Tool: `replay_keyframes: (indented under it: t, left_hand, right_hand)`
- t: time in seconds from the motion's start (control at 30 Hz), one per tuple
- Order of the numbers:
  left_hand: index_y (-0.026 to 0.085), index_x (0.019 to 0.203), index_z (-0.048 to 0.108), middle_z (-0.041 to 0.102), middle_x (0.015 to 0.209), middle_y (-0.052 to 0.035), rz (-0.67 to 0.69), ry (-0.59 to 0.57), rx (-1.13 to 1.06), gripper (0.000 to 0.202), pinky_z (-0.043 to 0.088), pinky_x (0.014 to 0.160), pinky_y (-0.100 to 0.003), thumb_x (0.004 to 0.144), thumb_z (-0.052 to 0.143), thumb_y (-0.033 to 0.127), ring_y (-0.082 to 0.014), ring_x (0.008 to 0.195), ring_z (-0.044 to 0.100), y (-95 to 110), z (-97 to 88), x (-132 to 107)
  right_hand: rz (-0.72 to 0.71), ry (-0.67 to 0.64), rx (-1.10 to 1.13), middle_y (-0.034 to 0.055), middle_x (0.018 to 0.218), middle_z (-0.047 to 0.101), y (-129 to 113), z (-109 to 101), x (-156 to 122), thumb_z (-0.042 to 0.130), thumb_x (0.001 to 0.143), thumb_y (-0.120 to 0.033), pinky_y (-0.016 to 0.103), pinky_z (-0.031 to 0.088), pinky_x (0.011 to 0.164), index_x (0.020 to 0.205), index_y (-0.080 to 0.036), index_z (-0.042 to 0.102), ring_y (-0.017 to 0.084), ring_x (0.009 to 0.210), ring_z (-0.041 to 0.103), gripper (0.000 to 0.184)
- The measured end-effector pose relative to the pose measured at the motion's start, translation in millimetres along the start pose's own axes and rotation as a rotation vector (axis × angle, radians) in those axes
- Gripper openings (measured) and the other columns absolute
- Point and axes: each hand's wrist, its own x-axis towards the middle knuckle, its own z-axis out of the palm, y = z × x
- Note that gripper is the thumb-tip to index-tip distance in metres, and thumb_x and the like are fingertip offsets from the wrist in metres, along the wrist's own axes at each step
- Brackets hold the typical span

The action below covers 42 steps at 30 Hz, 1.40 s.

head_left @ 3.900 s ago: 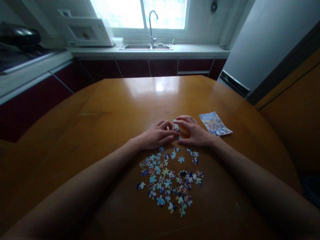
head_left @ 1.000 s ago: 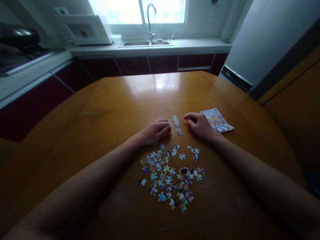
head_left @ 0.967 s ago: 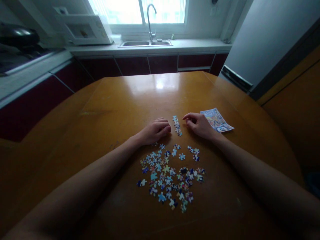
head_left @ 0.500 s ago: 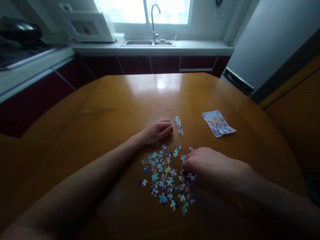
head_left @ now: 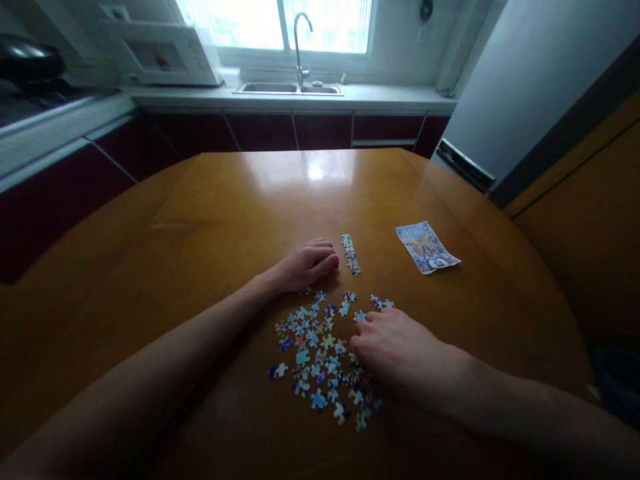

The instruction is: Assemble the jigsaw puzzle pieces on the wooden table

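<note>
A loose heap of jigsaw puzzle pieces (head_left: 315, 357) lies on the wooden table, many of them light blue. My right hand (head_left: 387, 343) is over the heap's right side, back up, fingers bent down among the pieces; its fingertips are hidden, so whatever they hold cannot be seen. Beyond the heap my left hand (head_left: 313, 263) rests on the tabletop with curled fingers and the thumb against them, nothing visible in it. Just right of the left hand stands a narrow joined strip of puzzle pieces (head_left: 351, 255). Several pieces (head_left: 382, 303) lie beyond my right knuckles.
A creased picture sheet (head_left: 427, 247) lies on the table (head_left: 240, 200) to the right. Past the far edge are a counter with a sink (head_left: 273, 88), a tap (head_left: 299, 50) and a white microwave (head_left: 160, 55). A fridge (head_left: 520, 87) stands at the right.
My right hand has moved nearer to me, over the heap's lower right, uncovering several pieces beyond its knuckles. My left hand stays by the strip. The whole view has shifted slightly.
</note>
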Motion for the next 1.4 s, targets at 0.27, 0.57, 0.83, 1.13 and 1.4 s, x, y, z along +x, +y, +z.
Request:
replay_keyframes:
  t: [0.27,0.57,0.83,1.13,1.4]
  left_hand:
    - [0.017,0.082,0.066,0.065,0.080,-0.0050,0.005,0.006,0.011,0.043,0.047,0.077,-0.031,0.107,0.038,0.036,-0.0150,0.077,0.057,1.7,-0.4,0.4]
    - [0.017,0.084,0.067,0.065,0.082,-0.0053,-0.012,-0.005,0.000,0.042,0.047,0.077,-0.031,0.107,0.039,0.037,-0.0154,0.079,0.058,0.8,0.3,-0.2]
    - [0.016,0.083,0.067,0.064,0.081,-0.0052,-0.005,0.001,0.014,0.041,0.047,0.076,-0.030,0.107,0.040,0.035,-0.0154,0.079,0.057,-0.1,0.9,0.0]
    - [0.020,0.102,0.073,0.069,0.095,-0.0083,0.077,-0.046,0.064,0.024,0.048,0.086,-0.035,0.103,0.051,0.032,-0.0197,0.094,0.059,12.2,-3.4,-0.3]
    - [0.028,0.120,0.073,0.066,0.107,-0.0085,0.130,-0.104,0.074,0.027,0.047,0.096,-0.038,0.102,0.055,0.036,-0.0221,0.104,0.055,15.2,-5.3,-1.0]
  right_hand:
    - [-0.043,0.041,0.013,0.0086,0.090,0.074,1.3,6.1,0.9,0.068,0.088,-0.014,0.031,0.047,0.061,0.084,-0.016,0.073,0.022,0.078,0.068,0.007]
    - [-0.046,0.019,0.029,0.0102,0.086,0.074,-6.0,3.8,0.2,0.066,0.087,-0.011,0.031,0.047,0.062,0.086,-0.014,0.073,0.021,0.072,0.068,0.008]
    - [0.032,0.122,0.419,0.0024,0.071,0.071,47.7,-24.5,3.3,0.059,0.083,-0.009,0.025,0.040,0.059,0.073,-0.017,0.072,0.011,0.061,0.057,0.018]
    - [0.348,0.423,0.969,0.0061,0.071,0.073,113.8,13.8,48.5,0.069,0.078,-0.021,0.027,0.047,0.055,0.078,-0.014,0.074,0.014,0.060,0.061,0.009]
    - [0.480,0.521,0.929,0.0074,0.068,0.074,108.4,18.6,54.2,0.072,0.072,-0.018,0.027,0.044,0.053,0.074,-0.014,0.078,0.014,0.058,0.060,0.007]
